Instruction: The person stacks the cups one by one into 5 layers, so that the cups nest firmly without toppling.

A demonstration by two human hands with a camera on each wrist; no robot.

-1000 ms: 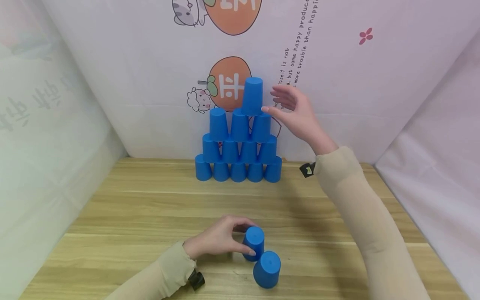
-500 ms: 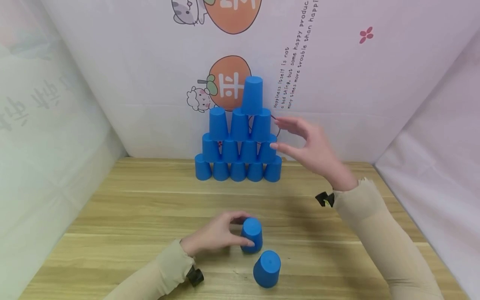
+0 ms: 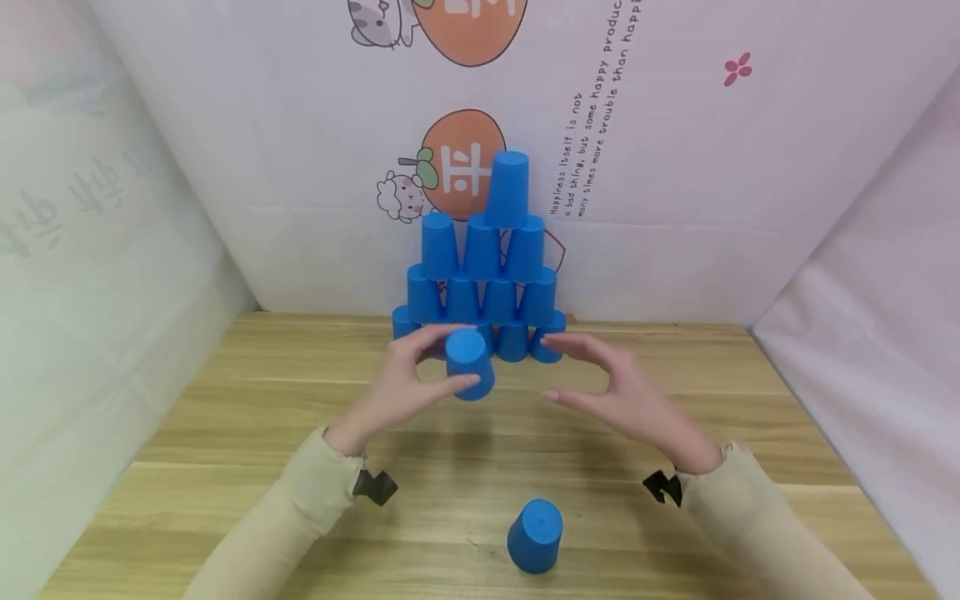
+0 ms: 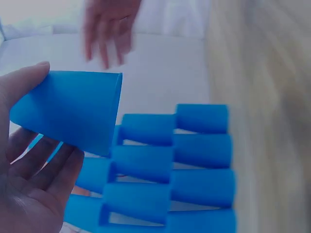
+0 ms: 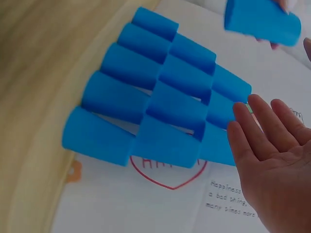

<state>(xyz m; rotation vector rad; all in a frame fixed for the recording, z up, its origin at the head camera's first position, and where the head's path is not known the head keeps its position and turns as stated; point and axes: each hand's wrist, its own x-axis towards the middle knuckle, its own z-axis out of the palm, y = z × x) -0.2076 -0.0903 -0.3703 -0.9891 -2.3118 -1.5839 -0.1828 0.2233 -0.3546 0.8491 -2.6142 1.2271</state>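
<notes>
In the head view my left hand (image 3: 401, 379) grips a blue plastic cup (image 3: 469, 367) by its sides, raised off the table with its base up. The left wrist view shows thumb and fingers on opposite sides of this cup (image 4: 68, 111). My right hand (image 3: 622, 392) hovers to the right with fingers spread and nothing in it; its open palm (image 5: 272, 155) shows in the right wrist view. Behind the held cup rises a stack of upside-down blue cups (image 3: 482, 248), several wide at the bottom, with a single top cup (image 3: 508, 190) set right of centre.
One more blue cup (image 3: 536, 537) stands upside down on the wooden table (image 3: 262, 417) near the front. A white printed cloth (image 3: 660, 150) hangs close behind the stack, and pale cloth walls (image 3: 90, 250) close off both sides.
My left hand has lifted the cup from the table and carried it up and forward, slightly left. My right hand has come down and back from beside the top cup.
</notes>
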